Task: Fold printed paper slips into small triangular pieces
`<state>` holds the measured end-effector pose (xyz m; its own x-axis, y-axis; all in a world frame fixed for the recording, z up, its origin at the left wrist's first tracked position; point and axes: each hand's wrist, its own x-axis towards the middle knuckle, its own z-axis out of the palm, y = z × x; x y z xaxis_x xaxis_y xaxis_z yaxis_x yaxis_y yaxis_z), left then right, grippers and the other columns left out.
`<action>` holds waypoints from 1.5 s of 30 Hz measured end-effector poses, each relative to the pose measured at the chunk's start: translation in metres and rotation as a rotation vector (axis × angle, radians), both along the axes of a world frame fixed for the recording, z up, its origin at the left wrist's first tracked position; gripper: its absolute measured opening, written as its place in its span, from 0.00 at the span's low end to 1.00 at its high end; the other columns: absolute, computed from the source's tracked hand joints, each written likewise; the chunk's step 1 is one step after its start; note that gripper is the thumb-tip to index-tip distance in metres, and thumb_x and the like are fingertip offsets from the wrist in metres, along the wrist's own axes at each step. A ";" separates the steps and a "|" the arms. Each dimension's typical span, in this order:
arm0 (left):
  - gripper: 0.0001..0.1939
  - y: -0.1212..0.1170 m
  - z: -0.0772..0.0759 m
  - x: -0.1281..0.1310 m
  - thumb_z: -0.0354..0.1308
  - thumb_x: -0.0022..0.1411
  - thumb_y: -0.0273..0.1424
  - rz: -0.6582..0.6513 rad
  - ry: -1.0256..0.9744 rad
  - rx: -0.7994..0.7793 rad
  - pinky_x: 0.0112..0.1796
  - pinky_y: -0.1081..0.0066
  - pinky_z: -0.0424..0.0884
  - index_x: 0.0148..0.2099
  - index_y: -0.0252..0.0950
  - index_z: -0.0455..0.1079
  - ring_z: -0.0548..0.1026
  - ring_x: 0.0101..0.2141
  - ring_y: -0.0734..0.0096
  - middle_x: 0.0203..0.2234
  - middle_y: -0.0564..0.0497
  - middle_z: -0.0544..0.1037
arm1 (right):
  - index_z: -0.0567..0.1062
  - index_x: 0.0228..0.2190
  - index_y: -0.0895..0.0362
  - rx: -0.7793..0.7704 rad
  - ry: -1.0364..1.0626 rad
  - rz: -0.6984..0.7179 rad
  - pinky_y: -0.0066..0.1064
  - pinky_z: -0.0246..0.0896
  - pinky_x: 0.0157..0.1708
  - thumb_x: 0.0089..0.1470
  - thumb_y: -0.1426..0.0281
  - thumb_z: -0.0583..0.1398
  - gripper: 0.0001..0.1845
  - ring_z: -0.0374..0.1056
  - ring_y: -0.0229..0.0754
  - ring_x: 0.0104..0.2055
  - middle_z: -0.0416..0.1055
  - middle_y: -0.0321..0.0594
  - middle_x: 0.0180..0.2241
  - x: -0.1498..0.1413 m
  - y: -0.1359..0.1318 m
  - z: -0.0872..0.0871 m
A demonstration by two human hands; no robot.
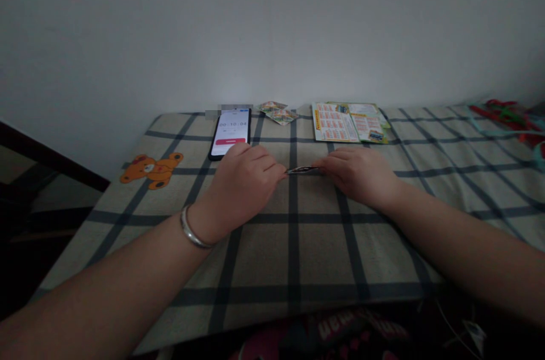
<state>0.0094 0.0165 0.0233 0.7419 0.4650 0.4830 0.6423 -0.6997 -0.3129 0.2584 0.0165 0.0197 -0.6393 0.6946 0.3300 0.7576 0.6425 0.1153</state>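
Between my two hands is a thin, flat piece of what looks like folded paper (303, 170), seen nearly edge-on. My left hand (249, 181), with a silver bangle on its wrist, is closed with its fingertips pinching the left end. Pinching the right end is my right hand (360, 174), also closed. Just beyond the left hand lies a phone (230, 132) whose lit screen shows a timer. Past the right hand rest printed calendar-like sheets (336, 123). Small folded paper pieces (279, 113) sit between the phone and the sheets.
An orange bear cutout (151, 170) lies at the left of the checked tablecloth (264, 269). Red and pale-blue items (511, 118) are at the far right. A grey wall (272, 25) stands directly behind the table. Below the front edge, patterned pink fabric (332, 334) shows.
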 end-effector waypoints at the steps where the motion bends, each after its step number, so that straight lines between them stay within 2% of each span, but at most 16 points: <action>1: 0.13 0.000 0.000 0.000 0.51 0.67 0.30 0.004 -0.009 -0.006 0.34 0.61 0.63 0.32 0.37 0.73 0.72 0.32 0.61 0.25 0.51 0.76 | 0.79 0.38 0.55 -0.001 0.000 0.001 0.32 0.55 0.30 0.59 0.73 0.56 0.12 0.71 0.43 0.33 0.77 0.39 0.32 0.000 0.000 0.000; 4: 0.12 0.000 -0.001 0.000 0.53 0.67 0.32 0.016 -0.033 -0.057 0.36 0.61 0.65 0.32 0.37 0.73 0.72 0.33 0.61 0.26 0.51 0.76 | 0.79 0.37 0.56 -0.014 0.018 -0.006 0.32 0.57 0.31 0.60 0.70 0.56 0.11 0.71 0.44 0.34 0.77 0.40 0.32 0.002 0.000 0.001; 8: 0.10 0.001 -0.002 0.000 0.53 0.66 0.33 0.045 -0.047 -0.128 0.36 0.60 0.65 0.35 0.36 0.74 0.72 0.35 0.60 0.29 0.50 0.77 | 0.76 0.47 0.53 -0.131 0.193 0.017 0.30 0.61 0.35 0.61 0.68 0.57 0.14 0.72 0.42 0.38 0.78 0.40 0.39 0.007 0.003 -0.001; 10: 0.11 0.001 -0.002 0.000 0.53 0.66 0.33 0.068 -0.047 -0.149 0.38 0.59 0.65 0.35 0.36 0.73 0.72 0.36 0.59 0.29 0.51 0.77 | 0.73 0.50 0.52 -0.149 0.291 0.024 0.30 0.62 0.35 0.59 0.68 0.58 0.17 0.73 0.40 0.36 0.78 0.38 0.39 0.009 0.004 -0.002; 13: 0.11 0.001 -0.002 0.000 0.53 0.65 0.34 0.092 -0.060 -0.163 0.41 0.56 0.65 0.33 0.37 0.73 0.72 0.38 0.58 0.30 0.51 0.78 | 0.74 0.46 0.53 -0.122 0.311 0.034 0.29 0.63 0.33 0.58 0.68 0.59 0.13 0.73 0.40 0.34 0.78 0.37 0.35 0.011 0.004 -0.003; 16: 0.11 0.001 -0.002 0.000 0.54 0.64 0.35 0.110 -0.067 -0.141 0.42 0.54 0.64 0.33 0.37 0.73 0.72 0.39 0.57 0.30 0.51 0.78 | 0.75 0.39 0.54 -0.059 0.265 0.061 0.30 0.63 0.35 0.60 0.69 0.57 0.07 0.73 0.42 0.37 0.78 0.38 0.37 0.010 0.001 -0.002; 19: 0.13 -0.001 -0.001 0.000 0.53 0.65 0.36 0.163 -0.039 -0.072 0.40 0.54 0.64 0.30 0.36 0.72 0.72 0.36 0.56 0.26 0.49 0.77 | 0.75 0.36 0.55 -0.020 0.243 0.099 0.30 0.62 0.35 0.59 0.69 0.58 0.05 0.73 0.41 0.37 0.78 0.38 0.36 0.007 -0.002 0.000; 21: 0.15 -0.002 0.000 0.000 0.51 0.66 0.36 0.191 -0.015 -0.019 0.38 0.54 0.63 0.29 0.36 0.72 0.71 0.33 0.56 0.24 0.49 0.76 | 0.74 0.35 0.55 0.010 0.244 0.076 0.29 0.61 0.32 0.58 0.70 0.59 0.04 0.72 0.41 0.35 0.77 0.38 0.34 0.006 -0.002 0.001; 24: 0.16 -0.002 0.000 0.000 0.52 0.65 0.35 0.156 0.026 0.003 0.36 0.56 0.62 0.27 0.36 0.71 0.71 0.31 0.58 0.22 0.49 0.75 | 0.74 0.33 0.55 0.046 0.270 -0.003 0.29 0.59 0.30 0.58 0.70 0.59 0.04 0.70 0.40 0.33 0.75 0.39 0.32 0.005 0.001 0.001; 31: 0.12 -0.003 -0.001 -0.001 0.53 0.65 0.34 0.002 0.100 -0.017 0.34 0.60 0.61 0.29 0.38 0.69 0.71 0.31 0.61 0.25 0.51 0.74 | 0.77 0.35 0.54 -0.045 0.326 -0.076 0.30 0.60 0.33 0.57 0.70 0.59 0.06 0.69 0.39 0.32 0.76 0.38 0.32 0.003 0.012 -0.002; 34: 0.11 -0.003 0.000 -0.001 0.52 0.66 0.32 -0.021 0.140 -0.019 0.34 0.60 0.61 0.30 0.38 0.68 0.70 0.31 0.62 0.25 0.51 0.73 | 0.78 0.35 0.55 -0.053 0.275 -0.083 0.30 0.59 0.32 0.57 0.69 0.59 0.07 0.69 0.40 0.32 0.76 0.38 0.31 -0.005 0.015 0.001; 36: 0.11 -0.003 0.000 -0.002 0.53 0.65 0.32 -0.040 0.154 -0.020 0.34 0.60 0.61 0.30 0.37 0.68 0.70 0.30 0.63 0.25 0.51 0.73 | 0.78 0.35 0.55 -0.001 0.181 -0.068 0.30 0.56 0.30 0.58 0.67 0.58 0.09 0.69 0.41 0.33 0.76 0.40 0.33 -0.012 0.020 0.003; 40: 0.10 -0.001 -0.002 -0.004 0.52 0.65 0.31 -0.051 0.146 -0.051 0.35 0.60 0.61 0.31 0.37 0.69 0.70 0.30 0.64 0.26 0.51 0.74 | 0.78 0.34 0.55 0.107 -0.045 0.084 0.33 0.50 0.29 0.61 0.66 0.54 0.13 0.68 0.43 0.36 0.76 0.40 0.32 -0.029 0.038 0.008; 43: 0.11 -0.001 -0.004 -0.005 0.52 0.66 0.32 -0.039 0.131 -0.081 0.34 0.61 0.62 0.32 0.36 0.69 0.70 0.29 0.64 0.26 0.50 0.74 | 0.78 0.35 0.55 0.165 -0.062 0.023 0.34 0.46 0.28 0.61 0.66 0.54 0.13 0.67 0.44 0.36 0.76 0.41 0.34 -0.045 0.055 0.010; 45: 0.10 -0.001 -0.004 -0.005 0.52 0.65 0.32 -0.036 0.122 -0.085 0.34 0.61 0.62 0.31 0.36 0.69 0.70 0.29 0.63 0.27 0.50 0.74 | 0.78 0.34 0.56 0.194 -0.104 0.033 0.35 0.45 0.28 0.63 0.67 0.52 0.15 0.66 0.44 0.37 0.76 0.43 0.34 -0.056 0.066 0.011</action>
<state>0.0046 0.0155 0.0188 0.8093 0.4728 0.3485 0.5775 -0.7488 -0.3253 0.2025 0.0824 0.0307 -0.6980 0.6026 0.3870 0.7143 0.6247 0.3156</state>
